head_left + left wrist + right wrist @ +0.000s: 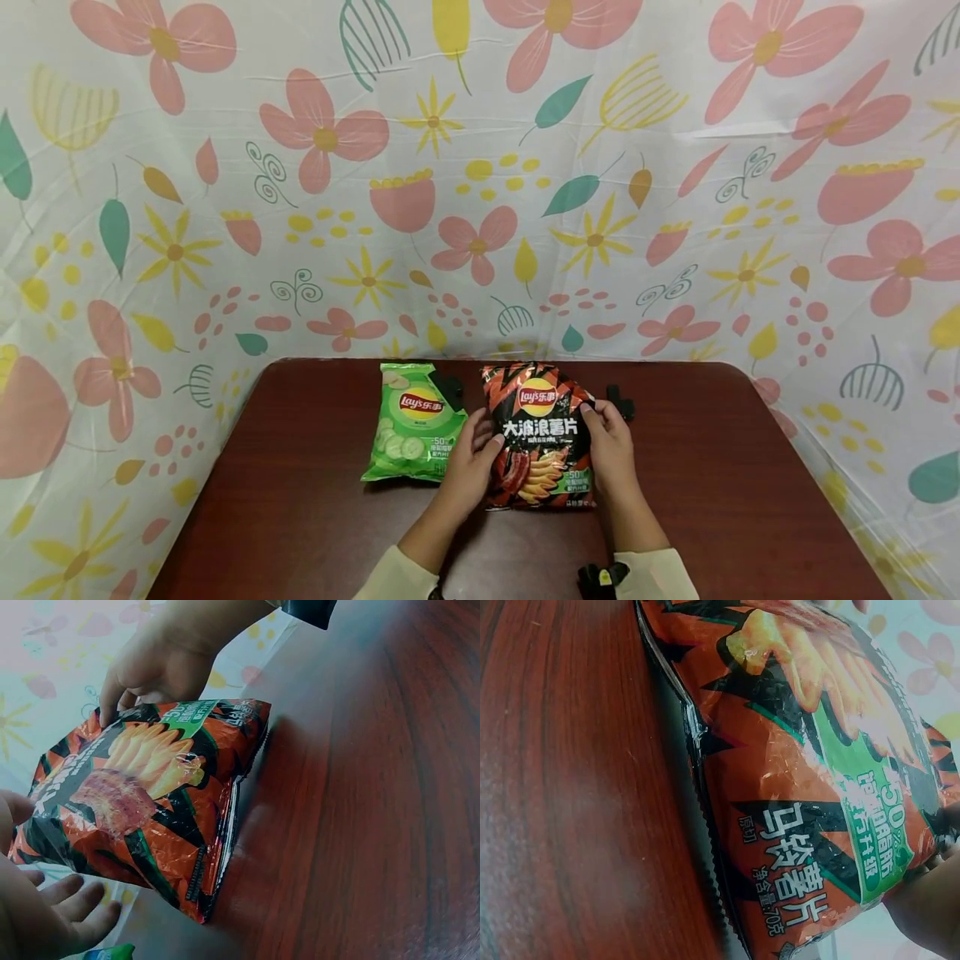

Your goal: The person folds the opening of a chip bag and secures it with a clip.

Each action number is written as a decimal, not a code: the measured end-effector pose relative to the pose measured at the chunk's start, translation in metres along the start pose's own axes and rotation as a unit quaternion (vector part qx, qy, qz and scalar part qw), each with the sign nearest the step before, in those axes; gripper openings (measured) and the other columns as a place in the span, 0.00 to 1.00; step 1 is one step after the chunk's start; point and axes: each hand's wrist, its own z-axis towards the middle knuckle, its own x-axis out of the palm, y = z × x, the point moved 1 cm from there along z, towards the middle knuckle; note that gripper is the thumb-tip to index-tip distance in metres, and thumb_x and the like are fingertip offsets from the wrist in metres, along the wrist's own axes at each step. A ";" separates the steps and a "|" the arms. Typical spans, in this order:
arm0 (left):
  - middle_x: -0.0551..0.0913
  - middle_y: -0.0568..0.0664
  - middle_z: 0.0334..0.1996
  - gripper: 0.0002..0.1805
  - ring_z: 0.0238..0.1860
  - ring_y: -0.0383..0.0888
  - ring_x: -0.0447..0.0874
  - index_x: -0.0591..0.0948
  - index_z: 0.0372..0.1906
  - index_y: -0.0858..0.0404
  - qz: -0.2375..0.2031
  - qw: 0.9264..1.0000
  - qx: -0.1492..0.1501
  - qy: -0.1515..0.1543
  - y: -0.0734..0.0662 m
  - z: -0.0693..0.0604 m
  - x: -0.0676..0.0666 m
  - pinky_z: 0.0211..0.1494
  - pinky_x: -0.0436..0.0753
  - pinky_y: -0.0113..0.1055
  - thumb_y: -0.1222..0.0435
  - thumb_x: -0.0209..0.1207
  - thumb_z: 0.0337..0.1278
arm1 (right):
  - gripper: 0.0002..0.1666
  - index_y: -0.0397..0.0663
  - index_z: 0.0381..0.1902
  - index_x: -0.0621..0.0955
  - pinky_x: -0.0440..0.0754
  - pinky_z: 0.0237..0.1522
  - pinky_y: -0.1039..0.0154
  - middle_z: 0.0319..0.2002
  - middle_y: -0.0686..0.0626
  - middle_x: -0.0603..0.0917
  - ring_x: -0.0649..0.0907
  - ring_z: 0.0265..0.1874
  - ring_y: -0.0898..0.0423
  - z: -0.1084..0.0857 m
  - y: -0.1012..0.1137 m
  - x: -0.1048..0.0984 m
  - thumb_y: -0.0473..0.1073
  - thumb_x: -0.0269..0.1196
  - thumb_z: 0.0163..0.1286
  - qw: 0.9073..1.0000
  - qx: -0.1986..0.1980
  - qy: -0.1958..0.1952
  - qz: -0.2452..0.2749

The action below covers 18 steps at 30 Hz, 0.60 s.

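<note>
A black and orange Lay's potato chip bag (538, 450) is held up near the table's far side, its printed front facing me and its bottom edge low over the wood. My left hand (471, 467) holds its left side, with the thumb on the front; some of the fingers show beside the bag in the left wrist view. On the opposite side my right hand (611, 446) grips the edge, its thumb on the front and the other fingers partly hidden. A green Lay's chip bag (408, 429) lies just left of my left hand, which covers part of its right edge.
The dark red wooden table (300, 533) ends at a floral cloth backdrop (480, 167). A small black object (620, 404) sits behind my right hand, and another dark object (452, 389) is beside the green bag's top right.
</note>
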 end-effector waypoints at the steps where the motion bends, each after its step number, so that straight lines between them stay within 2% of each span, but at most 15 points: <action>1: 0.72 0.61 0.69 0.34 0.70 0.60 0.71 0.61 0.78 0.58 0.000 1.000 0.007 -0.011 -0.001 0.001 -0.001 0.69 0.73 0.57 0.54 0.56 0.74 | 0.15 0.35 0.47 0.74 0.74 0.31 0.66 0.30 0.56 0.74 0.74 0.29 0.60 0.000 0.001 0.000 0.44 0.53 0.81 1.000 0.003 0.001 0.000; 4: 0.73 0.57 0.68 0.32 0.70 0.57 0.71 0.63 0.77 0.58 0.001 0.999 0.026 -0.043 -0.005 0.003 -0.004 0.69 0.73 0.55 0.57 0.57 0.73 | 0.16 0.34 0.48 0.74 0.76 0.31 0.66 0.26 0.54 0.73 0.75 0.27 0.59 -0.002 0.003 0.000 0.46 0.54 0.81 1.000 0.001 0.004 0.009; 11: 0.70 0.53 0.69 0.30 0.70 0.53 0.69 0.63 0.76 0.52 0.041 0.994 0.060 -0.078 -0.020 0.008 -0.011 0.69 0.71 0.57 0.58 0.55 0.75 | 0.18 0.36 0.48 0.75 0.78 0.37 0.67 0.34 0.55 0.78 0.78 0.36 0.63 -0.004 0.002 0.001 0.49 0.53 0.81 1.000 -0.016 0.002 0.006; 15: 0.68 0.52 0.71 0.30 0.73 0.54 0.67 0.63 0.77 0.48 0.080 0.988 0.095 -0.091 -0.030 0.009 -0.016 0.72 0.69 0.59 0.56 0.54 0.75 | 0.19 0.38 0.46 0.76 0.77 0.36 0.67 0.33 0.55 0.76 0.77 0.34 0.61 -0.004 0.000 0.002 0.51 0.54 0.80 1.000 -0.030 0.004 0.009; 18: 0.65 0.51 0.73 0.31 0.74 0.55 0.65 0.62 0.78 0.48 0.123 0.980 0.122 -0.097 -0.036 0.010 -0.020 0.72 0.68 0.61 0.54 0.53 0.76 | 0.19 0.38 0.46 0.76 0.78 0.36 0.67 0.33 0.56 0.77 0.78 0.33 0.61 -0.005 0.001 0.002 0.52 0.55 0.80 0.999 -0.032 0.007 0.013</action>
